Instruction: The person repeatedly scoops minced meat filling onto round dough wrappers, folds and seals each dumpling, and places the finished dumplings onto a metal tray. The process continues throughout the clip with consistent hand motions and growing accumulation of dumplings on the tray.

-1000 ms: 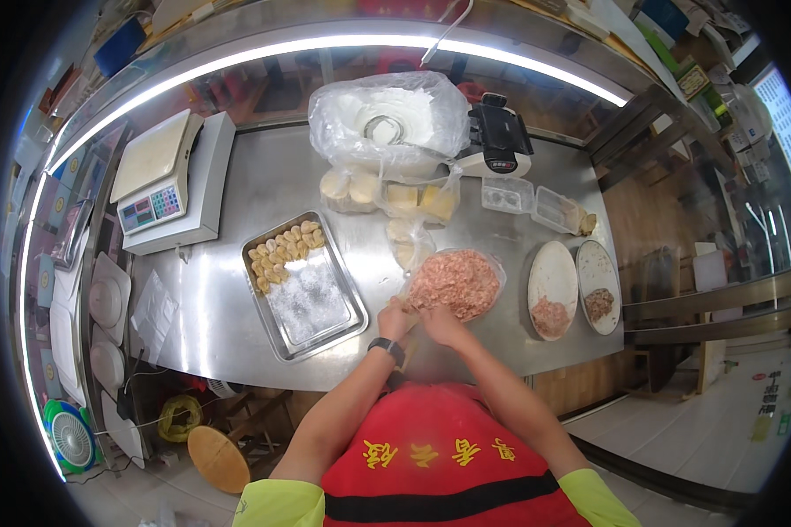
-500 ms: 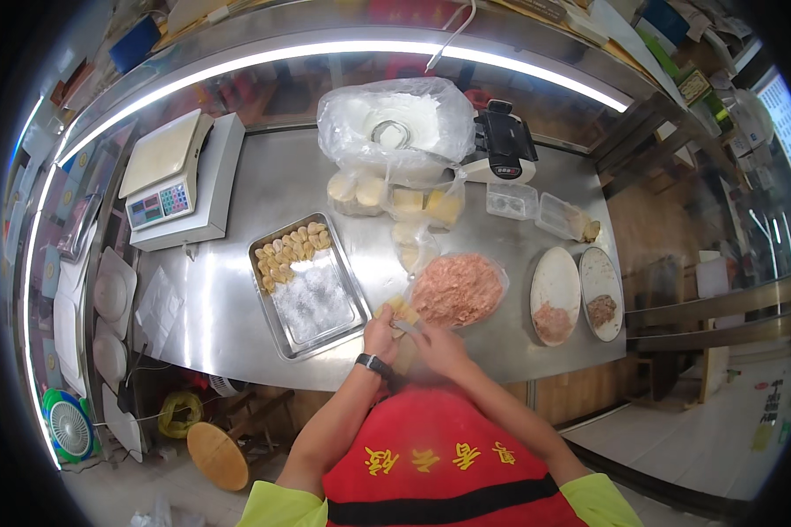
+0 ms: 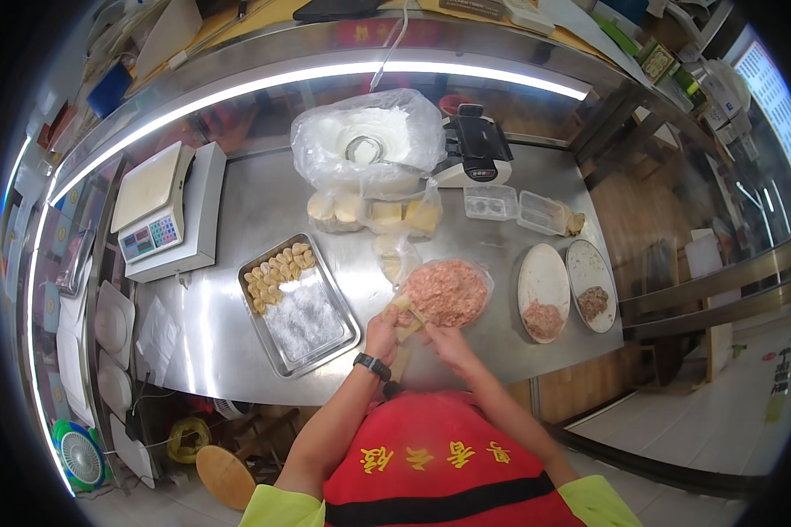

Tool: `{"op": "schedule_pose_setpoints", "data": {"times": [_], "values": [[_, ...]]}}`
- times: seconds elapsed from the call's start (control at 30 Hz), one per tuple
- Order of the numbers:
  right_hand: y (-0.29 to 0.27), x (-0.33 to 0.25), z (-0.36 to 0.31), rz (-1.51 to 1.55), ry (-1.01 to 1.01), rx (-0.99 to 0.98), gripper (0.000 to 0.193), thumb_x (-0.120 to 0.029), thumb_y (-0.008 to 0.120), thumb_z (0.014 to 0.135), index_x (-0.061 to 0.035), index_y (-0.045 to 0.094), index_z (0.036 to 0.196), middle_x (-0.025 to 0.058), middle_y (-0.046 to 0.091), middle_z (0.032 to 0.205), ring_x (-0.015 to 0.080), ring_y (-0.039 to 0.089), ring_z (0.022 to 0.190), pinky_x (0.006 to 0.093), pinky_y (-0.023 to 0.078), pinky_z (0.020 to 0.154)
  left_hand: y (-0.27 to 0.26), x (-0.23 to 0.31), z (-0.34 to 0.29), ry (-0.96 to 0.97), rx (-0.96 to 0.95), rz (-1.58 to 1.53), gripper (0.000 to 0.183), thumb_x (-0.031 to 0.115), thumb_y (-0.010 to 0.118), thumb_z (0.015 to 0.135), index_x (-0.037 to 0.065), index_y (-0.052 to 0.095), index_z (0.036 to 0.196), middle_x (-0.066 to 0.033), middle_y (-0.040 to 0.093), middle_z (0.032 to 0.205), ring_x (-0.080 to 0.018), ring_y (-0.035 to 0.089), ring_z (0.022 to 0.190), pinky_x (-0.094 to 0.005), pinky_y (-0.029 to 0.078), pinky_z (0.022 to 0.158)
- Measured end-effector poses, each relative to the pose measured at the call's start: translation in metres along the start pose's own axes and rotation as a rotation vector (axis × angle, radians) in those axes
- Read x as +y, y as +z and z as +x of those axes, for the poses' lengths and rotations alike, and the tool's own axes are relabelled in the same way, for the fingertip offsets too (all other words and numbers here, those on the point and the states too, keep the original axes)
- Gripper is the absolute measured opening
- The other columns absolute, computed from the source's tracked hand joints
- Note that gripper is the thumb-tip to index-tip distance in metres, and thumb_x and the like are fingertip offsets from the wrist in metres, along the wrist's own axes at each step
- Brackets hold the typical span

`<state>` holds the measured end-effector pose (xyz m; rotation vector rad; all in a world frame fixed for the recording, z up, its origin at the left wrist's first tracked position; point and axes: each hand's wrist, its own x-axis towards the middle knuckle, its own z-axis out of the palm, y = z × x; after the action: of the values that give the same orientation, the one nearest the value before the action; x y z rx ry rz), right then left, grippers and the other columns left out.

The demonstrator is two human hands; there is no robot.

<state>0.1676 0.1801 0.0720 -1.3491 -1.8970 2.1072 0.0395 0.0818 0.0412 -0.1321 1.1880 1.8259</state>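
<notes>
Near the table's front edge, my left hand [image 3: 382, 335] is closed on a pale yellow dough wrapper [image 3: 402, 303]. Close beside it, my right hand [image 3: 446, 344] grips a small, thin flat stick [image 3: 416, 314], whose tip meets the wrapper. Just beyond my hands lies a big mound of pink minced meat [image 3: 448, 292] on clear plastic. Another pale, flat piece [image 3: 400, 363] shows below my left hand. To the left, a metal tray [image 3: 350, 338] holds rows of folded dumplings [image 3: 277, 274] at its far end and white flour nearer me.
Behind the meat sit bagged stacks of wrappers [image 3: 387, 211] and a plastic-lined flour bowl [image 3: 367, 132]. Scales [image 3: 154, 202] stand left; a black-topped appliance [image 3: 479, 145] stands at the back. Two oval plates [image 3: 545, 272] with meat and clear containers [image 3: 490, 202] are right.
The whole view has shifted slightly. My right hand has drawn a little away from my left, and the stick now lies between them, angled toward the wrapper by the meat.
</notes>
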Motion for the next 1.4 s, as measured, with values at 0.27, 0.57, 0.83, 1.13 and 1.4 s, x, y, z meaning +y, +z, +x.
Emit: {"op": "schedule_pose_setpoints", "data": {"times": [0.27, 0.57, 0.83, 1.13, 1.4], "values": [[-0.057, 0.006, 0.024, 0.306, 0.408, -0.010, 0.039, -0.043, 0.046, 0.095, -0.0066, 0.059, 0.089, -0.0067, 0.031, 0.053, 0.0048, 0.022, 0.038, 0.0227, 0.015, 0.035, 0.006, 0.006, 0.017, -0.078, -0.030, -0.133, 0.031, 0.026, 0.045, 0.099, -0.002, 0.058, 0.103, -0.0070, 0.061, 0.088, -0.0164, 0.057, 0.079, -0.0307, 0.047, 0.078], [-0.086, 0.019, 0.015, 0.300, 0.423, -0.131, 0.039, -0.044, 0.049, 0.095, -0.0061, 0.058, 0.090, -0.0079, 0.030, 0.054, 0.0032, 0.021, 0.039, 0.0220, 0.015, 0.036, 0.023, 0.024, 0.013, -0.148, -0.106, -0.278, 0.046, 0.037, 0.034, 0.101, -0.002, 0.050, 0.119, -0.0120, 0.060, 0.110, -0.0250, 0.059, 0.100, -0.0389, 0.045, 0.093], [-0.110, 0.027, -0.015, 0.290, 0.414, -0.165, 0.040, -0.043, 0.052, 0.094, -0.0037, 0.058, 0.088, -0.0070, 0.033, 0.054, 0.0036, 0.025, 0.040, 0.0215, 0.018, 0.036, 0.017, 0.026, 0.014, -0.143, -0.101, -0.317, 0.044, 0.035, 0.034, 0.101, -0.003, 0.050, 0.119, -0.0126, 0.060, 0.111, -0.0252, 0.059, 0.100, -0.0398, 0.045, 0.093], [-0.019, -0.042, -0.026, -0.569, -0.335, 0.162, 0.037, -0.039, 0.056, 0.089, -0.0039, 0.064, 0.080, 0.0130, 0.063, 0.070, 0.0243, 0.061, 0.065, 0.0372, 0.047, 0.062, 0.024, 0.013, 0.009, -0.166, -0.016, -0.255, 0.042, 0.033, 0.033, 0.101, -0.003, 0.047, 0.119, -0.0134, 0.060, 0.104, -0.0241, 0.060, 0.093, -0.0387, 0.049, 0.085], [0.005, -0.049, -0.022, -0.832, -0.257, 0.178, 0.037, -0.037, 0.052, 0.087, -0.0036, 0.067, 0.085, 0.0212, 0.065, 0.081, 0.0387, 0.063, 0.079, 0.0467, 0.049, 0.070, 0.012, -0.006, 0.010, -0.101, -0.118, -0.011, 0.048, 0.039, 0.033, 0.101, -0.002, 0.050, 0.120, -0.0125, 0.059, 0.112, -0.0220, 0.058, 0.103, -0.0362, 0.046, 0.090]]}}
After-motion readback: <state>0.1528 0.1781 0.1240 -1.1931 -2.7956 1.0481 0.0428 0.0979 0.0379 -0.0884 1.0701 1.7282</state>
